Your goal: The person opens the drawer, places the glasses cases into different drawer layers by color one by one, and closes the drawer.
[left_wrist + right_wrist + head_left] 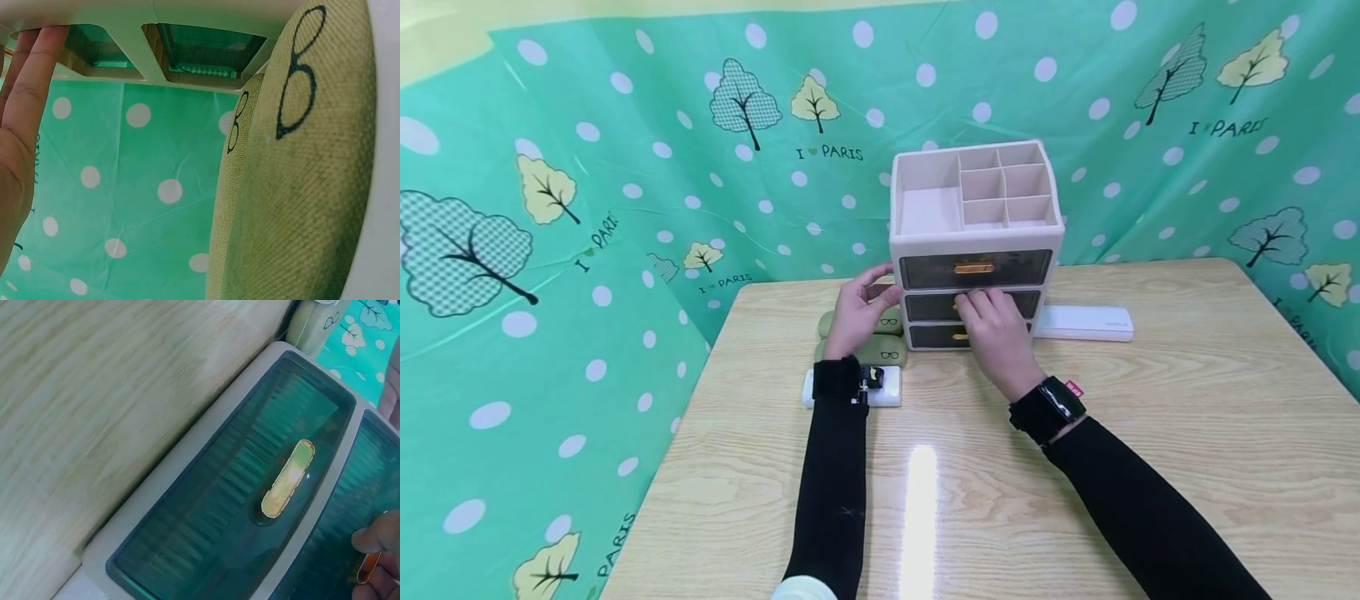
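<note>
Drawer unit [976, 243].
Right hand [997, 337] pinches middle handle [369, 567]; left hand's [856, 318] released fingers touch nine-o'clock edge [896, 243] — open bench [1195, 400] at four o'clock.

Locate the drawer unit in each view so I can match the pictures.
Head: the drawer unit stands just right of and above the centre.
Left wrist: part of the drawer unit spans the top edge.
Right wrist: the front of the drawer unit slants from lower left to upper right.
Shared landmark: olive cases with glasses prints; head, left of the unit; left wrist, right side; right wrist, one near the top right.
</note>
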Available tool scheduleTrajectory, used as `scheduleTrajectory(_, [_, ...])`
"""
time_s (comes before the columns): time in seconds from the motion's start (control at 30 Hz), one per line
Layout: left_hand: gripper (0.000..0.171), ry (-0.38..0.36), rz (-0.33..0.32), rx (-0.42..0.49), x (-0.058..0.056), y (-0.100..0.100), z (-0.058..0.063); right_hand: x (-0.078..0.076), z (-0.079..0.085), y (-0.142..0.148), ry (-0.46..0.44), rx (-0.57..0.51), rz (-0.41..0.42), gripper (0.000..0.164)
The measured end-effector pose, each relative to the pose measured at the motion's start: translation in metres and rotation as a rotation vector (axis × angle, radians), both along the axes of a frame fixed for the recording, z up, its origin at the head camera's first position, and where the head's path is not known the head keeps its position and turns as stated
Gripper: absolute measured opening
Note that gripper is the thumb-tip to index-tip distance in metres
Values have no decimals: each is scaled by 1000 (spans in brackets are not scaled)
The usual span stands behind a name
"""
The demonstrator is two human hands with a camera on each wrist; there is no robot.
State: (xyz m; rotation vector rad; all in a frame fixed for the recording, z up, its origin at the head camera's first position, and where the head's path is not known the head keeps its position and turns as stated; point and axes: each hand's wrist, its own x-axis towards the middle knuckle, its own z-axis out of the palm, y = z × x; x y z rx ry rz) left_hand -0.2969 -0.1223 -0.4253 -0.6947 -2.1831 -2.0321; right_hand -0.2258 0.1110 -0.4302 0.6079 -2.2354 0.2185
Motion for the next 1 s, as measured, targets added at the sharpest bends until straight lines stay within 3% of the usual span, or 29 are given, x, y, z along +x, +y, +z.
scheduleTrajectory(0.3, [45,-5,8,-2,-1,0,0,6,4,1,-32,24,3,18])
scheduleTrajectory(1.0, [45,-26,12,8,0,1,0,22,3,0,-4,-6,32,17])
